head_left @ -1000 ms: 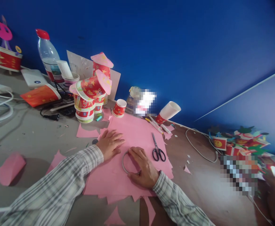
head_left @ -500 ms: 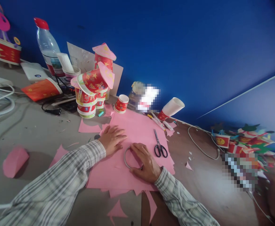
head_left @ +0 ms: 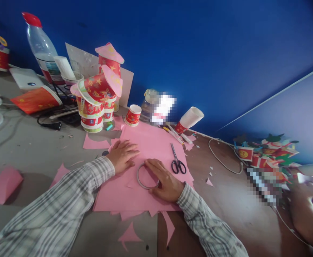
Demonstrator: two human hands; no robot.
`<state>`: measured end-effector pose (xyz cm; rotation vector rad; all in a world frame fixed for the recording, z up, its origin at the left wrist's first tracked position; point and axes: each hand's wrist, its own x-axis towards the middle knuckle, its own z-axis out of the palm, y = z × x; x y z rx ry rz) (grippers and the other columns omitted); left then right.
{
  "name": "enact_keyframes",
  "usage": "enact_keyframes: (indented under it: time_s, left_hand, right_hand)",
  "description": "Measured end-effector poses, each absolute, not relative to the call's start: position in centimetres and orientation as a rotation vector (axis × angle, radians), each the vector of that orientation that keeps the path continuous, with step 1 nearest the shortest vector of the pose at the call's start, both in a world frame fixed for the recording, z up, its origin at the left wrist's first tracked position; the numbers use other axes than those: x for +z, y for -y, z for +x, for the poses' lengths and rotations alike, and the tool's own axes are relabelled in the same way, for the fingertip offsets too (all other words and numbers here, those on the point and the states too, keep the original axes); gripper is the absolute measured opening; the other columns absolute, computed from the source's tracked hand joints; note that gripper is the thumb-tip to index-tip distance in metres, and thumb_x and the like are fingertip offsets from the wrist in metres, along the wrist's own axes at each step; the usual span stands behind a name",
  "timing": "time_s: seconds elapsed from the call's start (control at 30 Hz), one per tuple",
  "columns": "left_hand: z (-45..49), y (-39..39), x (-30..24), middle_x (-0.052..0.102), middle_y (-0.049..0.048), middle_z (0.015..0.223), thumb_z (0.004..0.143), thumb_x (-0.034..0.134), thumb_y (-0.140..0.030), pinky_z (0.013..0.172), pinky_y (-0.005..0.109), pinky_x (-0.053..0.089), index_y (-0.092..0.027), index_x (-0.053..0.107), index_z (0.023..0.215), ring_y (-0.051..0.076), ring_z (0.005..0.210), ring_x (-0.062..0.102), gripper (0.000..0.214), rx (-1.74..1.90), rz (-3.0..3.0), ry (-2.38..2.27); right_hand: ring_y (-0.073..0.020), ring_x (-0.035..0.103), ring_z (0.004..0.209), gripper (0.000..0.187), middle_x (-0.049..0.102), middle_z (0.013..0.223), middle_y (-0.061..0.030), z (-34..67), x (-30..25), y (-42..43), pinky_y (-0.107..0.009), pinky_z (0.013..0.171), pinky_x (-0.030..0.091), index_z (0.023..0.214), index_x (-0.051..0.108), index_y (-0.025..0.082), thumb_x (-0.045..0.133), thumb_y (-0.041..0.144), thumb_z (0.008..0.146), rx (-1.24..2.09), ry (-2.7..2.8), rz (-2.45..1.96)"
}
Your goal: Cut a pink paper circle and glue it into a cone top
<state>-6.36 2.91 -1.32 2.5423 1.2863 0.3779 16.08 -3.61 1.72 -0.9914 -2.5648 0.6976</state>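
A stack of pink paper sheets (head_left: 151, 142) lies on the table before me. My left hand (head_left: 122, 155) rests flat on the paper, fingers spread. My right hand (head_left: 164, 179) curves round the right side of a grey ring (head_left: 140, 180) that lies on the paper, thumb and fingers pressed to its rim. Black-handled scissors (head_left: 177, 161) lie shut on the paper just right of my right hand.
Red printed paper cups (head_left: 93, 107) with pink cone lids stand stacked behind the paper, with a small cup (head_left: 133, 115), a tipped cup (head_left: 190, 119), pens (head_left: 175, 135) and a water bottle (head_left: 40, 44). Pink scraps (head_left: 5, 184) and a white cable (head_left: 223, 164) lie around.
The view has drifted a little, so everything sits slightly further left. Both hands stay on the paper and ring in the same pose.
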Motion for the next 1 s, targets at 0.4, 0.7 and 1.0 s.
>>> enact_keyframes:
  time_s: [0.4,0.7,1.0]
  left_hand:
    - [-6.49,-3.13,-1.46,0.039,-0.0007,0.127,0.063,0.055,-0.043,0.094,0.052,0.015,-0.033,0.041,0.110,0.026,0.117,0.018,0.050,0.348,2.543,-1.279]
    - [-6.54,-3.18,-1.56,0.038,-0.0007,0.128,0.063,0.056,-0.041,0.094,0.052,0.015,-0.034,0.040,0.110,0.026,0.117,0.017,0.051,0.348,2.546,-1.269]
    - [-6.59,-3.26,-1.91,0.038,-0.0006,0.128,0.063,0.054,-0.043,0.093,0.053,0.015,-0.033,0.040,0.111,0.026,0.117,0.017,0.051,0.360,2.552,-1.258]
  right_hand:
    - [-0.0301,0.036,0.121,0.076,0.041,0.130,-0.0158,16.21,1.97,3.17,-0.047,0.103,0.030,0.133,0.027,0.017,0.062,0.046,0.072,0.768,2.515,-0.981]
    - [-0.0286,0.037,0.120,0.076,0.043,0.127,-0.0174,16.20,2.02,3.13,-0.045,0.104,0.028,0.131,0.030,0.013,0.056,0.054,0.073,0.770,2.503,-0.956]
    - [-0.0300,0.039,0.119,0.077,0.045,0.125,-0.0166,16.15,1.89,3.14,-0.047,0.102,0.030,0.131,0.032,0.015,0.058,0.055,0.070,0.765,2.485,-0.967]
